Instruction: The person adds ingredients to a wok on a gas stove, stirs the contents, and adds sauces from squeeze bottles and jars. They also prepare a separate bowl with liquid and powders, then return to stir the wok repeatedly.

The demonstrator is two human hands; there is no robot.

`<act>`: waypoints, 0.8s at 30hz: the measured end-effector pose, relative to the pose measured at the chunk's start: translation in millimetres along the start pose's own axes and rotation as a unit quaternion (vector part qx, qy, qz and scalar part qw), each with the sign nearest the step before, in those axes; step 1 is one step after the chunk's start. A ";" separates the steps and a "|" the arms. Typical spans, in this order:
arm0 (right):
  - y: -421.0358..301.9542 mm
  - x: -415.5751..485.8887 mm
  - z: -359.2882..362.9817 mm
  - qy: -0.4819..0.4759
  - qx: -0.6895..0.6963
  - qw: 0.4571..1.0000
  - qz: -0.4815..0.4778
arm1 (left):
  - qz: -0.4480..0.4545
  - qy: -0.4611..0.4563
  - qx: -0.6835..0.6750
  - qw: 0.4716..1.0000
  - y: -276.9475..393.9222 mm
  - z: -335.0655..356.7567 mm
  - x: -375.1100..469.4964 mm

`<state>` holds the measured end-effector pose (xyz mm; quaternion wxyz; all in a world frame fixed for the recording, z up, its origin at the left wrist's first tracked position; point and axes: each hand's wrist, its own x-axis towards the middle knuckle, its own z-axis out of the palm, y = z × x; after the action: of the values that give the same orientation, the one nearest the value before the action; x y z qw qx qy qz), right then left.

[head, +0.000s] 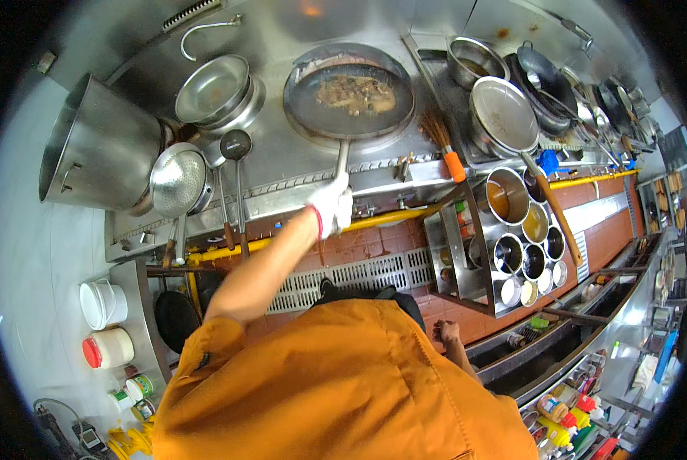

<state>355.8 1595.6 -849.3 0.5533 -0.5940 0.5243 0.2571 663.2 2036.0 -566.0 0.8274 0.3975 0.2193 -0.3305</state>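
My left hand, in a white glove with a red cuff, is closed around the metal handle of a wide, dark frying pan. The pan rests tilted on a wok burner of the steel range. Browned food, seemingly meat pieces, lies in it with some liquid. My bare right hand hangs low at my side over the tiled floor. Its fingers are loosely curled, and what they do is too small to make out. A bamboo wok brush with an orange grip lies right of the pan.
Ladles, a perforated strainer and a large stockpot stand to the left. On the right, a mesh strainer has a wooden handle jutting over a rack of sauce pots. A yellow pipe runs along the range front.
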 end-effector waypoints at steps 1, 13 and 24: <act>-1.5 4.1 -2.0 -0.052 0.047 0.997 -0.008 | -0.027 0.034 -0.011 0.999 -2.3 -1.6 1.8; 3.0 12.6 12.1 -0.036 0.017 0.998 -0.041 | -0.086 0.047 -0.010 0.995 -5.3 -13.4 11.9; 10.8 58.3 -1.9 -0.064 -0.340 0.917 -0.198 | -0.074 0.050 0.007 0.996 -8.4 -11.5 12.6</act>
<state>363.9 1575.8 -904.7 0.3894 -0.8207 0.2402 0.3422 664.6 2036.6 -584.9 0.7858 0.4021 0.2872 -0.3721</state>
